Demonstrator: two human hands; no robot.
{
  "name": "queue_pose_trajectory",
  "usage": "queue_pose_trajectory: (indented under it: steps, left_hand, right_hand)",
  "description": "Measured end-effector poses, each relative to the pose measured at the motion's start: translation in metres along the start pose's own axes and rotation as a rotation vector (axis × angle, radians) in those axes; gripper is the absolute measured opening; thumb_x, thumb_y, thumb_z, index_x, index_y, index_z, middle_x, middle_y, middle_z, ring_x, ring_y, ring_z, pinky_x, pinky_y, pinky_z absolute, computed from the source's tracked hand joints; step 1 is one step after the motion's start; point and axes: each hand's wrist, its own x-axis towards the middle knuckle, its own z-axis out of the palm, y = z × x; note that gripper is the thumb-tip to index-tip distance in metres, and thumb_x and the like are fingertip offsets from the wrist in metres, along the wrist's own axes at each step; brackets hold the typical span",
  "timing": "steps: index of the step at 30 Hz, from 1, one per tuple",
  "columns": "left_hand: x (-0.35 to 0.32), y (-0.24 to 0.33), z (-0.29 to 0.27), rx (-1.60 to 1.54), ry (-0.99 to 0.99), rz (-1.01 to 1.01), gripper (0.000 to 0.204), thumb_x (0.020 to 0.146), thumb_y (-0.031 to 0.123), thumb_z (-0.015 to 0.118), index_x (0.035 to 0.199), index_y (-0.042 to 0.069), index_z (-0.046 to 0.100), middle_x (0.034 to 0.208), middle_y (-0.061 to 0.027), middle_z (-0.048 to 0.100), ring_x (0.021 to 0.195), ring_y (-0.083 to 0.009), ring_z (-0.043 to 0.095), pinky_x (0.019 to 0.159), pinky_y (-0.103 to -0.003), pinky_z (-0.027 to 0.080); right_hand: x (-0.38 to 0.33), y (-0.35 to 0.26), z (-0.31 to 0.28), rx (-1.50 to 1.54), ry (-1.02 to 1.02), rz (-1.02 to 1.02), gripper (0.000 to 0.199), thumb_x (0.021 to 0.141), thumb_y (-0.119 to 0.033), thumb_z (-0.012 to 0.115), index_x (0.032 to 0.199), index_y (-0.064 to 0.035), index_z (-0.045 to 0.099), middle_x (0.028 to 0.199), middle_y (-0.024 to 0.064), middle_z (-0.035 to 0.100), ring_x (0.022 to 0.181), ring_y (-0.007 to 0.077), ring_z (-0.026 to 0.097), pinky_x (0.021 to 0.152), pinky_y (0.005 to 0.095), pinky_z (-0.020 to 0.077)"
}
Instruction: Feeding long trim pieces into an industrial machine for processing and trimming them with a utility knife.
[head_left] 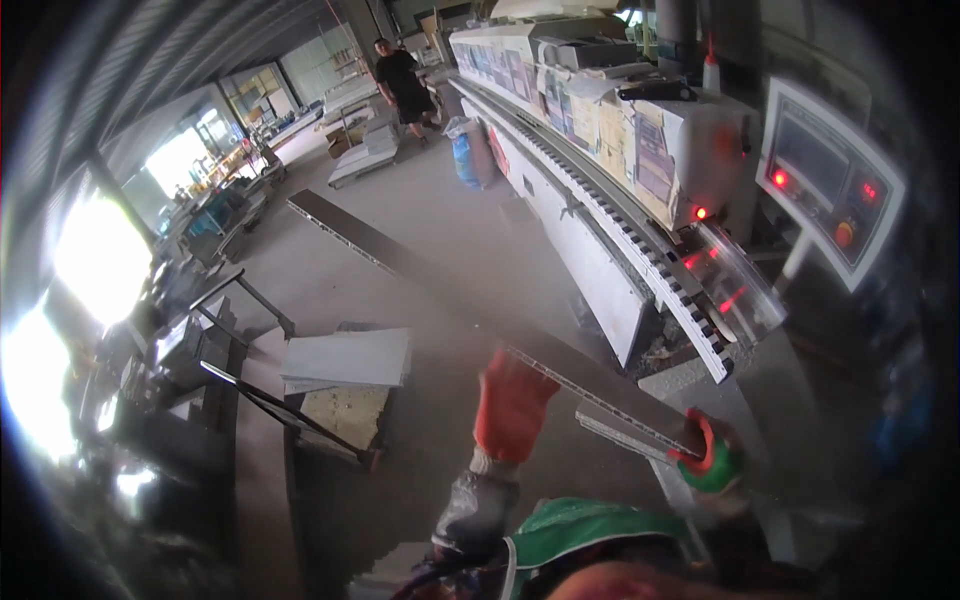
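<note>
Panel: a long, thin, dark board (420,265) runs from my hands away across the floor, its far end pointing toward the far end of the long machine. I carry it flat and level, so it lines up with the machine's feed track.
Left hand: my left hand (512,400), in an orange glove, lies on the panel's near part, flat against its left edge, fingers together. It looks placed to steady and steer rather than bear the weight.
Right hand: my right hand (708,455), in a green and red glove, is curled around the panel's near end, pinching the corner. This is my judgement; the blur hides the fingers.
Machine: the long white machine (600,170) lies just right of the panel, its toothed track (640,245) running alongside.
Control screen: a panel with red lamps (830,180) stands right of the machine.
Stacked boards: pale sheets (345,358) lie on a low trolley left of the panel.
Person: someone in dark clothes (403,85) stands beyond the panel's far end.
</note>
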Motion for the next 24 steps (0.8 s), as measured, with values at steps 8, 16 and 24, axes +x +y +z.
queue_pose_trajectory:
  steps: [8,16,24]
  left_hand:
    - [-0.007,0.037,-0.03,0.28,-0.043,0.081,0.053,0.108,0.047,0.041,0.149,0.013,0.041,0.151,-0.0136,0.047,0.138,-0.0331,0.045,0.115,-0.052,0.035]
    - [-0.023,0.063,-0.067,0.008,0.239,-0.001,0.049,0.103,0.033,0.057,0.147,0.015,0.044,0.142,-0.0136,0.055,0.133,-0.0341,0.05,0.113,-0.053,0.038]
    - [-0.035,0.078,-0.077,-0.041,0.3,0.04,0.046,0.102,0.031,0.059,0.144,0.016,0.048,0.141,-0.0131,0.056,0.133,-0.0347,0.05,0.114,-0.051,0.039]
  right_hand:
    - [0.015,-0.065,0.047,0.286,-0.327,0.227,0.068,0.071,-0.031,0.088,0.128,-0.0033,0.064,0.108,0.0173,0.072,0.1,0.0372,0.07,0.085,0.0451,0.0571]
    - [-0.031,-0.041,0.113,0.458,-0.525,0.253,0.078,0.077,-0.042,0.081,0.139,-0.0042,0.054,0.129,0.0166,0.063,0.111,0.0373,0.065,0.094,0.0489,0.0533]
    - [0.022,-0.1,0.091,0.618,-0.787,0.582,0.081,0.078,-0.043,0.078,0.142,-0.0039,0.05,0.133,0.0175,0.059,0.116,0.0363,0.063,0.097,0.051,0.0518]
